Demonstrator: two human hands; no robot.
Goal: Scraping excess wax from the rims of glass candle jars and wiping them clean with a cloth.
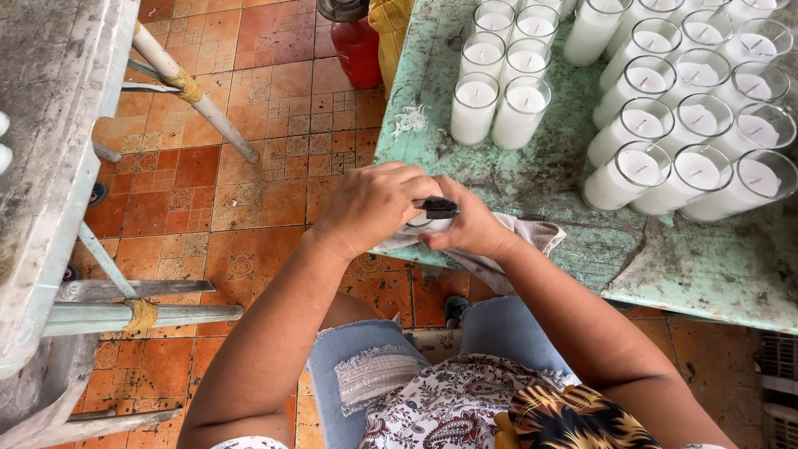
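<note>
My left hand [372,204] wraps over a glass candle jar [428,223] at the near edge of the green table [432,108], hiding most of it. My right hand [471,229] pinches a small black tool [438,206] against the jar's rim. A grey-beige cloth [532,237] lies under both hands and hangs over the table edge. Several glass jars filled with white wax [640,170] stand in rows at the back right, and a smaller cluster of such jars [497,100] stands just beyond my hands.
Wax crumbs [409,120] lie on the worn table top. A red container [356,46] stands on the tiled floor beside a yellow bag [389,25]. A grey metal stand [50,166] with tied legs fills the left side. My knees in torn denim shorts [374,366] sit below.
</note>
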